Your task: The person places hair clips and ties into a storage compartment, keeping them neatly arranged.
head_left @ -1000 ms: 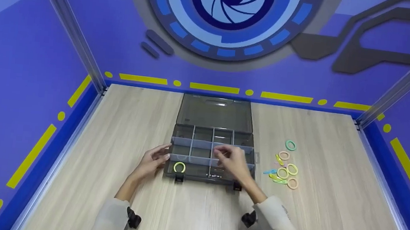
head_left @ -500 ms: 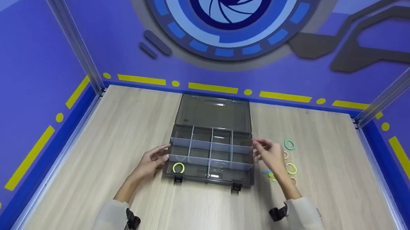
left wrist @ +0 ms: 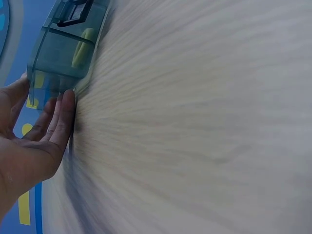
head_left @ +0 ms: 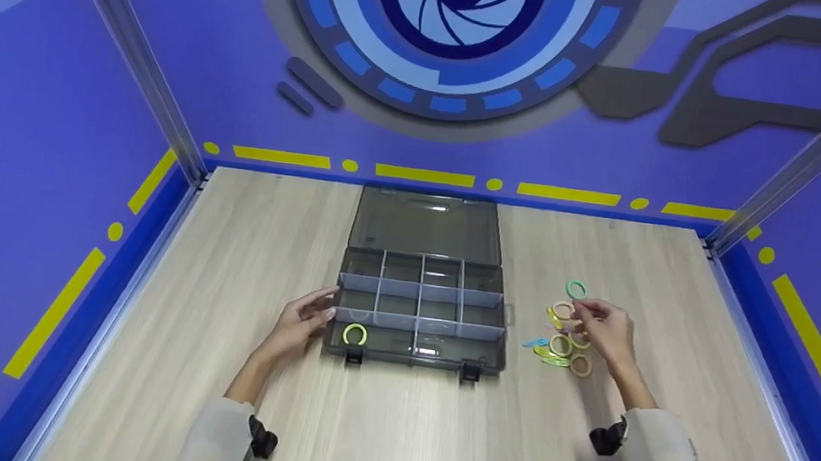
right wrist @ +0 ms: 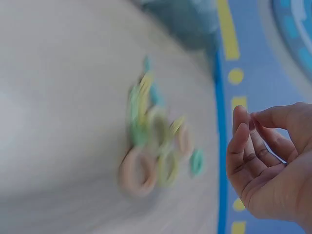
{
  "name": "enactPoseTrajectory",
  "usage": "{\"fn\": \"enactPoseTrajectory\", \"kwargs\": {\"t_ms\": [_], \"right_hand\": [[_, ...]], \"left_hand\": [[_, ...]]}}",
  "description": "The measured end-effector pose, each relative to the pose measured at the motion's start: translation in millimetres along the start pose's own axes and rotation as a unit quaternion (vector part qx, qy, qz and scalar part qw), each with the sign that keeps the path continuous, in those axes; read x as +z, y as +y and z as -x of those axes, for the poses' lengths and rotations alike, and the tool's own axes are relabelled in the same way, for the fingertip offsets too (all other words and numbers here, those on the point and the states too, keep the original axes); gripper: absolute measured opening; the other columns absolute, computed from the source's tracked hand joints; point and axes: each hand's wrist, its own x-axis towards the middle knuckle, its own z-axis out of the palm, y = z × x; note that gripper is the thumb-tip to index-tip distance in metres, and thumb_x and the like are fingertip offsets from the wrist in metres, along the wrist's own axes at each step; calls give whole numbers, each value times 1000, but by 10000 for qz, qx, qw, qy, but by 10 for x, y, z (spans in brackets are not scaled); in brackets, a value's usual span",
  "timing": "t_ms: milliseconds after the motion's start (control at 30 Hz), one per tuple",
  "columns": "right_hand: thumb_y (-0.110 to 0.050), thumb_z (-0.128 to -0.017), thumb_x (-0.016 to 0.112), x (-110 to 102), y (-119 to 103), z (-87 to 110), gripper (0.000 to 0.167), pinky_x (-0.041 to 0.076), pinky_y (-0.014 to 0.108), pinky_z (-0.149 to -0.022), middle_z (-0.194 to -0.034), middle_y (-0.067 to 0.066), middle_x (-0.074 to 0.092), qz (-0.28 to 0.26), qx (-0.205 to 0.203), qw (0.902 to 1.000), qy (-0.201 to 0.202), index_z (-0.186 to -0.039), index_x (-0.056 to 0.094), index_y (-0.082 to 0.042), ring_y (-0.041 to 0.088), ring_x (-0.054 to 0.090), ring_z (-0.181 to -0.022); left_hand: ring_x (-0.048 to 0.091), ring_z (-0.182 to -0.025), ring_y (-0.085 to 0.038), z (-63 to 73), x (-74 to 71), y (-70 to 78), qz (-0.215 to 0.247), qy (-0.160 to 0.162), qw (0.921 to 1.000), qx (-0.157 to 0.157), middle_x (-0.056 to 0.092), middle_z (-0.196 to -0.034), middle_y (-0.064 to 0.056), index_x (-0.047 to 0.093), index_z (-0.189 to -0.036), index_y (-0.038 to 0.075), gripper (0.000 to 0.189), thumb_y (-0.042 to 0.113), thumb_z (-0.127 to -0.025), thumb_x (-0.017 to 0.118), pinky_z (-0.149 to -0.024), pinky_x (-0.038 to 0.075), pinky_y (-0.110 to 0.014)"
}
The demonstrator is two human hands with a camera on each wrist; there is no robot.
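Note:
A dark see-through compartment box (head_left: 418,348) lies with its lid (head_left: 426,224) folded back. One yellow hair tie (head_left: 354,334) sits in its front left compartment. My left hand (head_left: 300,324) touches the box's left side with extended fingers; the left wrist view shows the fingertips at the box's lower edge. My right hand (head_left: 608,331) is over the loose pile on the right, its fingers loosely bent and nothing visible between them. Near it are a green hair tie (head_left: 576,289), a peach hair tie (head_left: 581,366), a yellow hair tie (head_left: 560,345) and a blue hair clip (head_left: 536,343).
Yellow and green hair clips (head_left: 554,362) lie partly under the hair ties. Purple walls surround the wooden table (head_left: 406,433), with a metal post (head_left: 127,45) at the back left corner. A latch (head_left: 470,373) projects from the box's front edge.
My right hand has moved from above the box, rightward past its side, to the loose hair ties and clips. My left hand has stayed at the box.

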Motion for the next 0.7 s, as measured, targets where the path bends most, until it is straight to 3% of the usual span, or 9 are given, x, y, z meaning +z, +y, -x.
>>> {"fn": "enactPoseTrajectory", "kwargs": {"t_ms": [100, 367, 533, 700], "right_hand": [[-10, -101, 62, -91, 169, 13, 28, 57, 22, -59, -88, 16, 76, 164, 165, 9997, 79, -114, 67, 15, 8, 71, -65], [-12, -97, 66, -175, 455, 88, 27, 46, 13, -63, -104, 25, 74, 1295, 228, 9911, 195, -113, 72, 9, 2, 61, -76], [-18, -93, 74, -158, 499, 137, 29, 45, 20, -64, -101, 23, 76, 1874, 209, 9815, 332, -109, 75, 6, 15, 68, -79], [-20, -92, 75, -110, 510, 215, 26, 46, 27, -59, -98, 21, 77, 2123, 176, 9762, 410, -105, 78, 2, 29, 72, -80]], "left_hand": [[59, -106, -13, 2, 7, 2, 65, 19, 10000, -10, 54, -139, -24, 54, -147, 7, 48, 9, -100, 65, -84, 55, -29], [59, -105, -12, -4, 9, 11, 129, 30, 9999, -40, 54, -139, -24, 53, -147, 6, 48, 8, -100, 64, -82, 55, -26], [59, -105, -13, -7, 17, 15, 73, 31, 10000, 47, 54, -137, -25, 53, -147, 4, 48, 7, -100, 64, -83, 54, -25], [58, -105, -13, 4, 31, 3, 125, 61, 9999, -5, 55, -137, -23, 54, -146, 4, 47, 5, -100, 64, -82, 53, -25]]}}
